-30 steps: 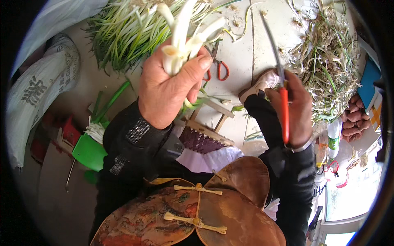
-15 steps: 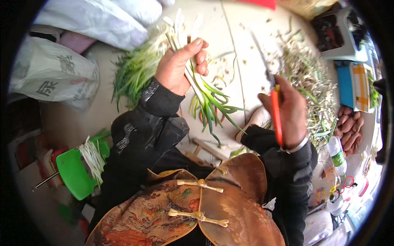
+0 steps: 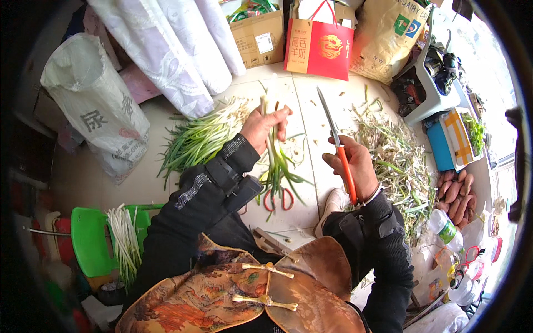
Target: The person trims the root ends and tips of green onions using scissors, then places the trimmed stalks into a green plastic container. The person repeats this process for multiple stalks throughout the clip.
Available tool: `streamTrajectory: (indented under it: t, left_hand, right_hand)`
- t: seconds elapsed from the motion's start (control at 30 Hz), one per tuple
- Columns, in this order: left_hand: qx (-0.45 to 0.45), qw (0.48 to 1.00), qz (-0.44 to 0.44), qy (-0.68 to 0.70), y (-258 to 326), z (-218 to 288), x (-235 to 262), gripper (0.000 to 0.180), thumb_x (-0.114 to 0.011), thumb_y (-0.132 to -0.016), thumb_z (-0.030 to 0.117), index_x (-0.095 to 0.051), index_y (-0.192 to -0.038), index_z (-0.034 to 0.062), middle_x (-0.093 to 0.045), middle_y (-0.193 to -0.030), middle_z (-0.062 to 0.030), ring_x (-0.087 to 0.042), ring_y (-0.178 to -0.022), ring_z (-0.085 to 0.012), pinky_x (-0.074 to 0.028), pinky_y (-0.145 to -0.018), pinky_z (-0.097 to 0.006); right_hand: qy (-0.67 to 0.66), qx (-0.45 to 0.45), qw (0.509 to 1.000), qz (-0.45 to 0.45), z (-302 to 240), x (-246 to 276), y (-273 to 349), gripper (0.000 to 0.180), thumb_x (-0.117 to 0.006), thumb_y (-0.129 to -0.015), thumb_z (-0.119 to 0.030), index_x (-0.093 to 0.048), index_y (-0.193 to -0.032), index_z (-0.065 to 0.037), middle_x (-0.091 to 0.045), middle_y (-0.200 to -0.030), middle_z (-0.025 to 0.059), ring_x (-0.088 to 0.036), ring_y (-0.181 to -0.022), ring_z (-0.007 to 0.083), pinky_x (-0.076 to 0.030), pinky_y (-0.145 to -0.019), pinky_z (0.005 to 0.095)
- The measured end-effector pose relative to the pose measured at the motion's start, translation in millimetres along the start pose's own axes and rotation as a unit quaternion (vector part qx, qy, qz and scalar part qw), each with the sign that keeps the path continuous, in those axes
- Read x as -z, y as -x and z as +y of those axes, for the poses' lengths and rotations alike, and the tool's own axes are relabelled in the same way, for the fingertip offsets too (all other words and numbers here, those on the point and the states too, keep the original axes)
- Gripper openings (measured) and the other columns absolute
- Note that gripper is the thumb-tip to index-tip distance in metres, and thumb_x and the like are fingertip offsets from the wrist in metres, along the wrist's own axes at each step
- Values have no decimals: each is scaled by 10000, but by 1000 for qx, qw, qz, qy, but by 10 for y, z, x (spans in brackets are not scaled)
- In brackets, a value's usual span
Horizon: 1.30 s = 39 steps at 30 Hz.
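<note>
My left hand (image 3: 265,126) grips a small bunch of green onions (image 3: 275,161) near their white ends, the green leaves hanging down toward my lap. My right hand (image 3: 351,166) holds orange-handled scissors (image 3: 337,145), blades closed and pointing up and away. The blade tips stand a little to the right of the onion bunch, apart from it. A pile of whole green onions (image 3: 199,139) lies on the floor left of my left hand.
A heap of onion trimmings (image 3: 400,161) lies to the right. Red-handled scissors (image 3: 277,198) rest on the floor between my arms. A green stool (image 3: 91,238) carries more onions. White sacks (image 3: 97,108), a red bag (image 3: 319,47), boxes and sweet potatoes (image 3: 452,191) ring the spot.
My left hand has moved away from the camera and lowered the onion bunch toward the floor. The view has tilted up, showing more of the far bags. The right hand keeps the scissors.
</note>
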<state>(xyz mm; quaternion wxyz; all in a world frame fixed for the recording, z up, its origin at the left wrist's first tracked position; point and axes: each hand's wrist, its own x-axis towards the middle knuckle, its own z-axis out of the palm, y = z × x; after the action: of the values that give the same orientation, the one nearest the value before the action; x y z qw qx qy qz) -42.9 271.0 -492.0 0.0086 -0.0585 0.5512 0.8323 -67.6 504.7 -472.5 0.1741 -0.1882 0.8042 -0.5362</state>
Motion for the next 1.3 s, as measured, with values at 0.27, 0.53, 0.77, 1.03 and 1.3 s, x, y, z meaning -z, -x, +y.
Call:
streamTrajectory:
  t: [0.27, 0.53, 0.77, 1.03, 1.3]
  left_hand:
    - [38, 978, 54, -196, -185, -147, -7, 215, -617, -861, 211, -563, -922, 12, -505, -630, -2, -468, -521, -70, -400, -460, -215]
    - [34, 934, 81, -348, -158, -202, 165, 235, -596, -871, 186, -569, -1036, 20, -528, -673, 8, -480, -555, -50, -424, -474, -208]
    - [64, 955, 107, -269, -51, -150, 241, 229, -586, -881, 185, -557, -1046, 29, -506, -638, 24, -443, -520, -45, -393, -458, -201]
    - [26, 982, 121, -139, 42, -35, 345, 186, -605, -862, 201, -554, -910, 28, -496, -630, 2, -466, -525, -77, -395, -464, -228]
    - [-299, 895, 244, -224, 1010, 1365, 571, 156, -597, -866, 203, -567, -850, 51, -487, -553, 25, -452, -443, -56, -397, -427, -215]
  right_hand:
    - [92, 40, 994, 45, 66, 57, -460, 410, -711, -725, -171, -565, -1040, 48, -551, -640, 148, -529, -565, 180, -454, -574, 307]
    - [185, 24, 982, -42, 129, -163, -574, 385, -726, -697, -121, -582, -1017, 37, -602, -728, 197, -589, -617, 276, -467, -593, 338]
    - [175, 47, 983, -24, 79, -301, -609, 358, -706, -699, -118, -584, -998, 35, -598, -717, 198, -584, -609, 298, -463, -588, 352]
    - [157, 101, 982, -5, 375, -271, -575, 403, -721, -708, -140, -580, -1040, 40, -600, -724, 208, -597, -614, 280, -470, -599, 334]
    - [1, 8, 999, -53, 899, -163, -791, 416, -653, -767, 48, -497, -1152, 68, -520, -813, 19, -491, -735, 89, -450, -677, 216]
